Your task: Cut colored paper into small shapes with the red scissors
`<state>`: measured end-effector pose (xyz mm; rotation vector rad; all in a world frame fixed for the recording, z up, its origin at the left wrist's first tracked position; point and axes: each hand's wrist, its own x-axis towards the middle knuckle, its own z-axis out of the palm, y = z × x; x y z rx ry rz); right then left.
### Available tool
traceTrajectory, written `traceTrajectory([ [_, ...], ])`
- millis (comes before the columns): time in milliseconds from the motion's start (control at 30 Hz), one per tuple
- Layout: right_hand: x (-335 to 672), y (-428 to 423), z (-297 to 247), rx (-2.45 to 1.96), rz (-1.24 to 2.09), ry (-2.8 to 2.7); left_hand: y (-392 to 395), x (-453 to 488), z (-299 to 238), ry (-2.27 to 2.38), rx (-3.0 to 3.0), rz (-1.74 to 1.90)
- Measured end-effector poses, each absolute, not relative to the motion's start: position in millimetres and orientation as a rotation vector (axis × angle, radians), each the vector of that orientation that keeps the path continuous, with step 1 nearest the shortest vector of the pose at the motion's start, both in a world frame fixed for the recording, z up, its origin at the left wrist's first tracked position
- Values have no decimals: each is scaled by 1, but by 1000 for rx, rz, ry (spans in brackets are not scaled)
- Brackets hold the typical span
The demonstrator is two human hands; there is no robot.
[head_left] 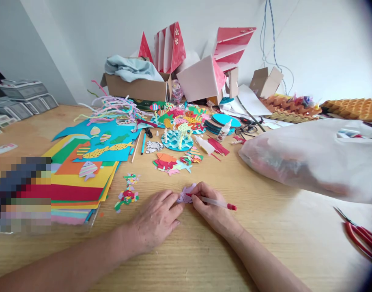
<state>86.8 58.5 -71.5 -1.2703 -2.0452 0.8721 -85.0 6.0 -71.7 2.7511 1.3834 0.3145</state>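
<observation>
My left hand (157,217) lies flat on the wooden table (265,235), its fingertips pressing down a small pale purple paper cut-out (186,195). My right hand (208,202) is closed round a pen with a red cap (219,203), its tip resting on the cut-out. Both forearms reach in from the bottom edge.
A stack of coloured paper sheets (79,182) with paper fish lies at the left. Paper scraps (127,194), glue bottles (224,132) and finished fish pieces (176,140) fill the middle. A white plastic bag (313,158) sits right, red scissors (362,235) at the far right, cardboard boxes (137,87) behind.
</observation>
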Motion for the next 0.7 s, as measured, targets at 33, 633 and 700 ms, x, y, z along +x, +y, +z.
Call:
traceTrajectory([
  [33,87,59,-72,-1269,870,-2049,6,-85,-72,1386,2746,316],
  [633,87,58,-70,-1247,852,-2058,6,-85,-74,1401,2729,315],
  [700,87,57,-68,-1246,887,-2040,6,-85,-73,1396,2732,305],
])
